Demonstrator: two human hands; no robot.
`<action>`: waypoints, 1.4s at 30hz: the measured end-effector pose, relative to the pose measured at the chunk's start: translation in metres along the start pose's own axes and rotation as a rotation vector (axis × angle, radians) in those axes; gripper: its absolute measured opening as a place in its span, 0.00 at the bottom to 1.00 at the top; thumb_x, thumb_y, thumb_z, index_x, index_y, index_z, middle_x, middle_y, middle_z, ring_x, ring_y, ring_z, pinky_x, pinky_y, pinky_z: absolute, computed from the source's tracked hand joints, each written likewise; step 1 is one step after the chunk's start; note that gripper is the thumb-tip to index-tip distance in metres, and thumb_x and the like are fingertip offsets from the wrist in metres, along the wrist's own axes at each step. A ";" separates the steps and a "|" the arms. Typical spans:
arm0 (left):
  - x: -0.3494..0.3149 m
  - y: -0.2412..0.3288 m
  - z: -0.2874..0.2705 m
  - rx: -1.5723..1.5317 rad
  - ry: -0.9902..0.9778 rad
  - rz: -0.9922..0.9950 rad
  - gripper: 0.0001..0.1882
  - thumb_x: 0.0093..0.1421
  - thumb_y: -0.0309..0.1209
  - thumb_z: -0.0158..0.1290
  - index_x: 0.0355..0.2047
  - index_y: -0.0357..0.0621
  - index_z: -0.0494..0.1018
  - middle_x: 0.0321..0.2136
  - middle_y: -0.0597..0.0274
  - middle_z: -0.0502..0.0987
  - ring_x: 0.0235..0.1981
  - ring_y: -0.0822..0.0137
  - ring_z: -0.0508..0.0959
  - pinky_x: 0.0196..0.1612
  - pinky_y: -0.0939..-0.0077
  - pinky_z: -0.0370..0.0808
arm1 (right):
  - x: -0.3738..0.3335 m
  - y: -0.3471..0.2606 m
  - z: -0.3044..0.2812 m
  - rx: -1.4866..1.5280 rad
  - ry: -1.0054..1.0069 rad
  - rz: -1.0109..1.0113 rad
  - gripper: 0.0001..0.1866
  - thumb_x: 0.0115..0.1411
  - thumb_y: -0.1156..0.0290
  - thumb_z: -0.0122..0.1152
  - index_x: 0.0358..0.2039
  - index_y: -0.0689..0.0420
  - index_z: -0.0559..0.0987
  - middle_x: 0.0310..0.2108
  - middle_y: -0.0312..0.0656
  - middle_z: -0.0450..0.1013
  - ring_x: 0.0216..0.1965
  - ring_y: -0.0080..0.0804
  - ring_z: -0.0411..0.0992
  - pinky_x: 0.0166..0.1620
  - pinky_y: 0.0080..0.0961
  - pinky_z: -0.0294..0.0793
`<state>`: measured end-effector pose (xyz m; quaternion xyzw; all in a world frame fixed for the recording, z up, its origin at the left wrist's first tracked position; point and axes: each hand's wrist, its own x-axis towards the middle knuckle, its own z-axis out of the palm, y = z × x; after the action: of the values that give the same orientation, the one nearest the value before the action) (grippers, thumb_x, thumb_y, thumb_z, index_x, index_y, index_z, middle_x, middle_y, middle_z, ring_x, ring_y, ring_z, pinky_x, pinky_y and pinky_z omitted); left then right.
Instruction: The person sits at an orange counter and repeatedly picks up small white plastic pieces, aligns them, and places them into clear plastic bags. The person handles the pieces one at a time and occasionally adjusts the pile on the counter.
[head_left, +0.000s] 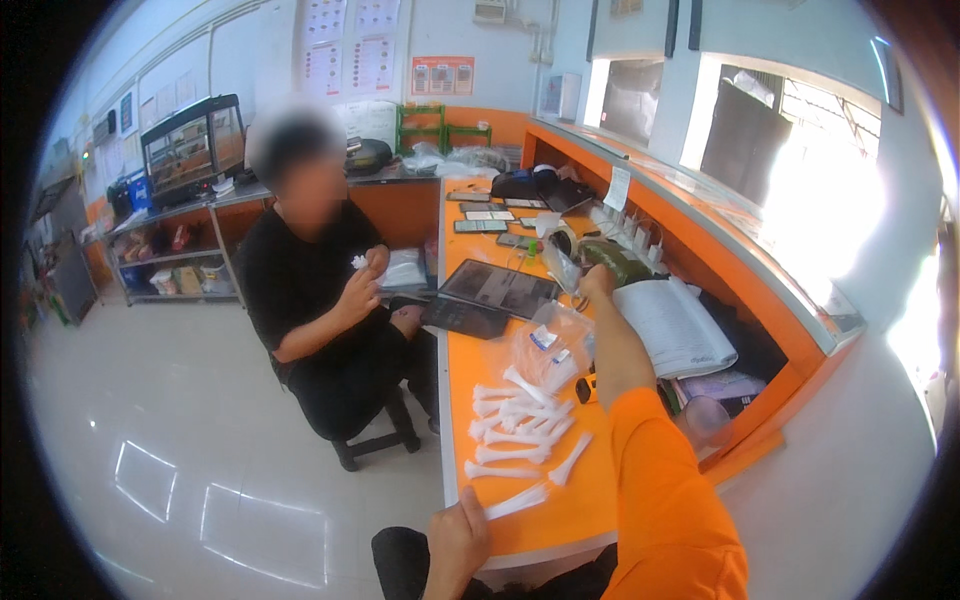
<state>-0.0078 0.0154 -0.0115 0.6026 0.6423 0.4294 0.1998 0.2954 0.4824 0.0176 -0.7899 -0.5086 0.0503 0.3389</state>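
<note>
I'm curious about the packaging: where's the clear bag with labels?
In the head view, the clear bag lies right of centre on the orange table, beyond the white bundles, left of the wearer's right forearm.

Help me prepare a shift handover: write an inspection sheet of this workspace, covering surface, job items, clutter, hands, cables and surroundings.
Surface: orange tabletop, partly covered.
Job's things: loose pile of white bundles; clear plastic bag beyond it.
Clutter: several phones, a dark-framed screen, and papers at right.
Hands: left hand at one bundle's end by the table edge, grip unclear; right hand beside a green bag, hold unclear.
Cables: white plugs in a row at right; leads hard to trace.
Surroundings: seated co-worker left of the table, holding something small and white; metal shelving behind.
</note>
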 end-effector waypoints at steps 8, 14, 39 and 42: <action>-0.002 -0.004 -0.007 -0.026 -0.015 -0.042 0.26 0.69 0.36 0.38 0.18 0.31 0.73 0.18 0.35 0.73 0.20 0.35 0.74 0.25 0.46 0.71 | -0.043 -0.032 -0.026 0.024 -0.023 -0.028 0.15 0.61 0.72 0.49 0.47 0.60 0.77 0.50 0.55 0.73 0.52 0.52 0.71 0.53 0.43 0.71; 0.004 0.002 0.002 -0.084 -0.099 -0.072 0.29 0.70 0.39 0.35 0.21 0.30 0.74 0.21 0.32 0.73 0.24 0.33 0.75 0.27 0.43 0.70 | -0.016 -0.036 -0.106 -0.070 0.101 -0.258 0.23 0.59 0.56 0.55 0.43 0.63 0.79 0.47 0.58 0.74 0.50 0.52 0.73 0.52 0.41 0.71; -0.019 0.065 -0.029 -0.459 0.150 0.044 0.31 0.71 0.42 0.32 0.24 0.27 0.73 0.21 0.33 0.74 0.26 0.36 0.75 0.30 0.53 0.69 | -0.492 -0.020 -0.213 1.004 -0.481 -0.632 0.05 0.60 0.76 0.61 0.33 0.64 0.75 0.37 0.43 0.70 0.39 0.29 0.72 0.44 0.21 0.73; -0.019 0.069 -0.024 -0.444 0.170 0.064 0.30 0.71 0.41 0.33 0.25 0.26 0.73 0.22 0.32 0.74 0.26 0.36 0.76 0.29 0.53 0.70 | -0.490 -0.015 -0.207 1.018 -0.430 -0.634 0.05 0.59 0.76 0.61 0.31 0.64 0.75 0.35 0.43 0.70 0.38 0.29 0.72 0.42 0.22 0.72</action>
<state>0.0187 -0.0167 0.0513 0.5258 0.5272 0.6152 0.2590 0.1378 -0.0246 0.0548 -0.3133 -0.6867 0.3406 0.5606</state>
